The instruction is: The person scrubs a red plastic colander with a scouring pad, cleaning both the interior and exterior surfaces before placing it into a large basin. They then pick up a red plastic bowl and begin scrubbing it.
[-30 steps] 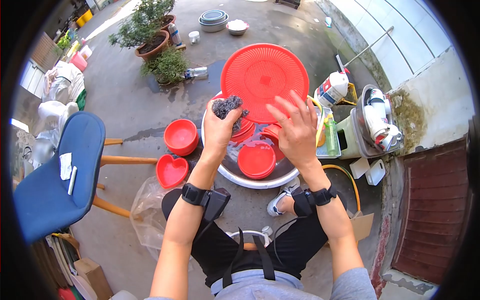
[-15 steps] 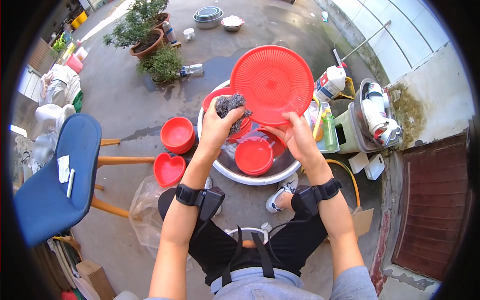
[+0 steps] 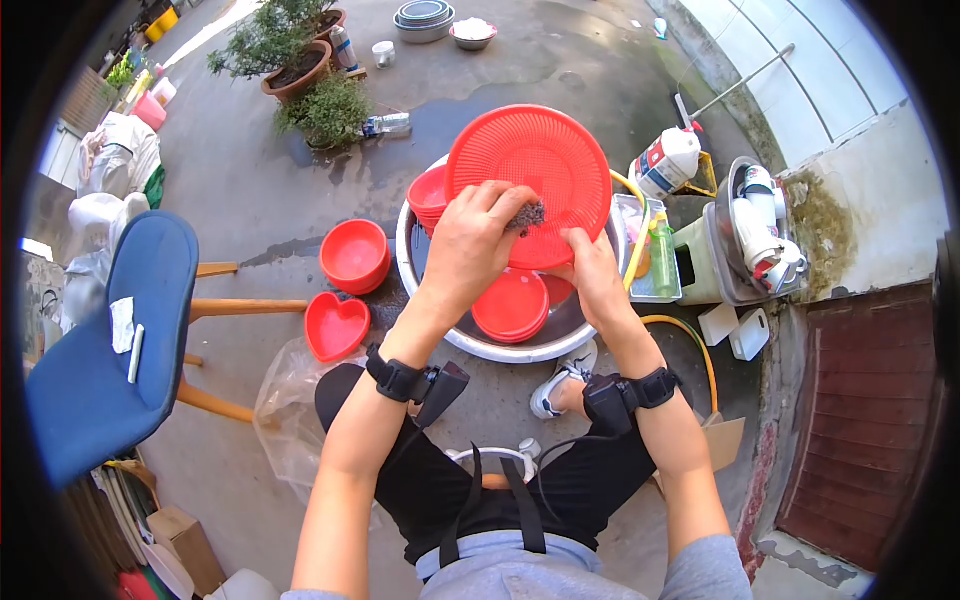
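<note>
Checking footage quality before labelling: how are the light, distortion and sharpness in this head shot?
Head view: hard sunlight, strong shadows under the blue chair; fisheye bending with black corners; red strainer, left hand with scouring pad and right hand are sharp; no obvious glare.

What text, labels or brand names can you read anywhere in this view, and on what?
None can be read.
White jug: red and blue label, print too blurred to read.
Green bottle: no print legible.
Clear bottle by the plants: label too small to read.
</note>
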